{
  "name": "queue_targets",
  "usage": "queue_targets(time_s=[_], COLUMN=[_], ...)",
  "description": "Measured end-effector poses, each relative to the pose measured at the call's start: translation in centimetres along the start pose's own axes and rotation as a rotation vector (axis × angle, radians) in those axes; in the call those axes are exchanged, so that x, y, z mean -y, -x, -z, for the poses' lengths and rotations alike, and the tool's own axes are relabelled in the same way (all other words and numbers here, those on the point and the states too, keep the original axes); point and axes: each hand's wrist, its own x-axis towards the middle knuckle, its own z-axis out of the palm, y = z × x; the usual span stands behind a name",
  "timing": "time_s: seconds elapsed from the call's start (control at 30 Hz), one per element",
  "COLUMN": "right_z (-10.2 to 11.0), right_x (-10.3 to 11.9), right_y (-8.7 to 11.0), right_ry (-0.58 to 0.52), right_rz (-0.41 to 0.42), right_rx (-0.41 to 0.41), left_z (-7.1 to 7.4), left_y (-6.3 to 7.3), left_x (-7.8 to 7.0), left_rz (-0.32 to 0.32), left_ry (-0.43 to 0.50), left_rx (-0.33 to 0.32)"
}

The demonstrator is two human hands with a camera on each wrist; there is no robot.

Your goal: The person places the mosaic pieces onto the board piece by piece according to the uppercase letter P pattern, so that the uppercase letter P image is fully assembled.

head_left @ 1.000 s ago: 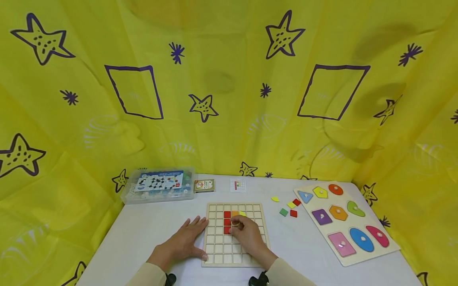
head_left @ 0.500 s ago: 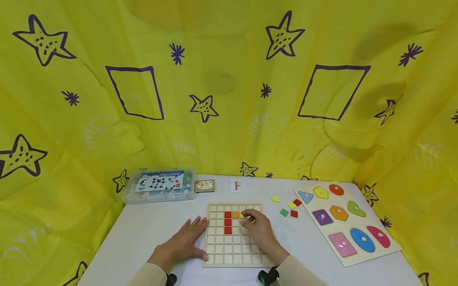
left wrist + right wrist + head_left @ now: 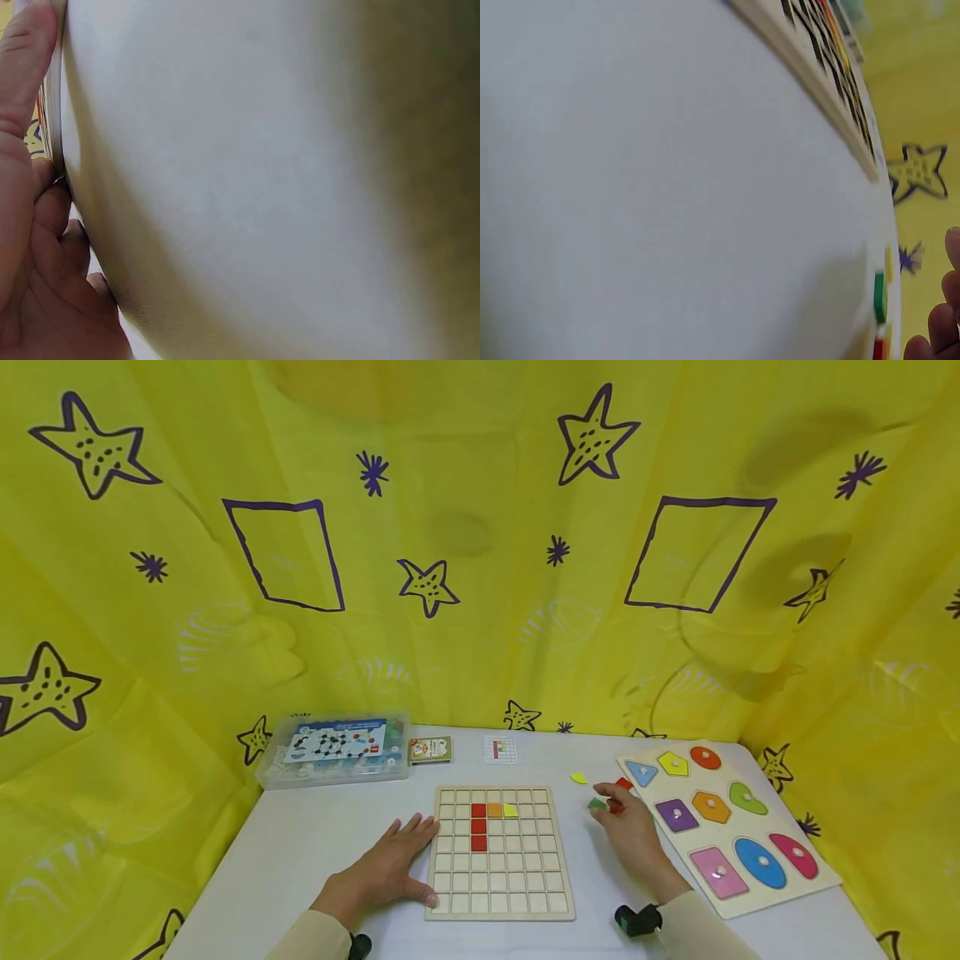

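A wooden grid board (image 3: pixel 532 881) lies on the table before me. Three red square tiles (image 3: pixel 478 827) stand in one column on it, with an orange tile (image 3: pixel 494 810) and a yellow tile (image 3: pixel 510 810) beside the top one. My left hand (image 3: pixel 390 864) rests with spread fingers against the board's left edge. To the right of the board, my right hand (image 3: pixel 633 835) reaches over loose tiles, thumb and index finger apart. A green tile (image 3: pixel 597 803) is by the thumb, and a red tile (image 3: pixel 624 783) shows beyond the fingers. The hand partly hides the others.
A yellow curved piece (image 3: pixel 578 778) lies behind the tiles. A knobbed shape puzzle (image 3: pixel 738 831) covers the right side. At the back are a clear plastic case (image 3: pixel 333 752), a small card box (image 3: pixel 430 750) and a pattern card (image 3: pixel 500 749).
My right hand has left the grid and moved right to the loose tiles, uncovering the yellow tile beside the orange one. The left hand has stayed at the board's edge.
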Motion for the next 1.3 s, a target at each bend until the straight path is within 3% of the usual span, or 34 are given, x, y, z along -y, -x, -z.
queue_targets(time_s=[0.2, 0.5, 0.87, 1.3], right_z=[1.9, 2.0, 1.9, 2.5], right_x=[-2.0, -2.9, -3.1, -3.3], right_y=[-0.1, -0.7, 0.1, 1.1], right_ry=[-0.009, 0.061, 0.139, 0.117], right_rz=[-0.055, -0.081, 0.014, -0.024], right_rx=[0.033, 0.030, 0.056, 0.079], left_z=[0.1, 0.3, 0.9, 1.1], left_y=[0.0, -0.3, -0.8, -0.7], left_x=[-0.3, -0.4, -0.5, -0.6], left_rz=[0.011, 0.007, 0.035, 0.024], left_ry=[-0.005, -0.020, -0.041, -0.021], left_rx=[0.004, 0.014, 0.038, 0.043])
